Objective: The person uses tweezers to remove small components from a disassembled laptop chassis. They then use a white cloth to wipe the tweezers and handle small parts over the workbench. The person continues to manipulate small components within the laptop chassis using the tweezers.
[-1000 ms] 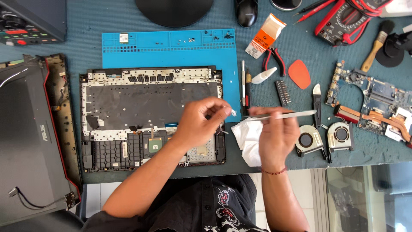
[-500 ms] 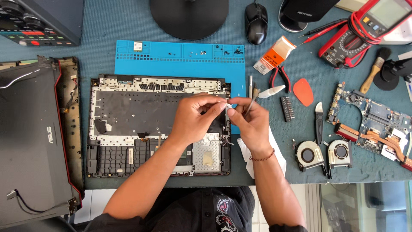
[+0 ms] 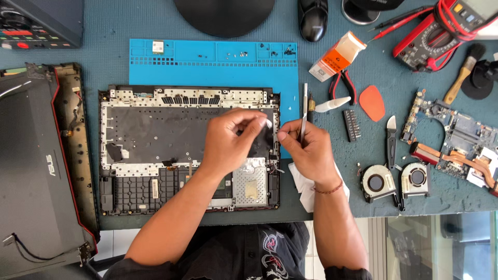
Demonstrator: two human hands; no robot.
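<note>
An opened laptop base (image 3: 155,140) with its dark keyboard backing lies on a blue mat (image 3: 212,62). My left hand (image 3: 231,140) hovers over its right part and pinches a small white scrap (image 3: 268,123) between finger and thumb. My right hand (image 3: 306,150) is beside the base's right edge and holds thin metal tweezers (image 3: 304,111), which point away from me. The two hands are almost touching. A white cloth (image 3: 306,186) lies under my right wrist.
A laptop lid (image 3: 36,176) lies at the left. To the right are two fans (image 3: 397,181), a motherboard (image 3: 456,140), a craft knife (image 3: 390,140), an orange pick (image 3: 372,102), cutters (image 3: 342,83), a multimeter (image 3: 441,31) and a brush (image 3: 461,72). A mouse (image 3: 313,18) sits at the back.
My right hand came left from the cloth to the base's right edge, bringing the tweezers upright. My left hand stayed over the base with the white scrap. The camera tilted a little.
</note>
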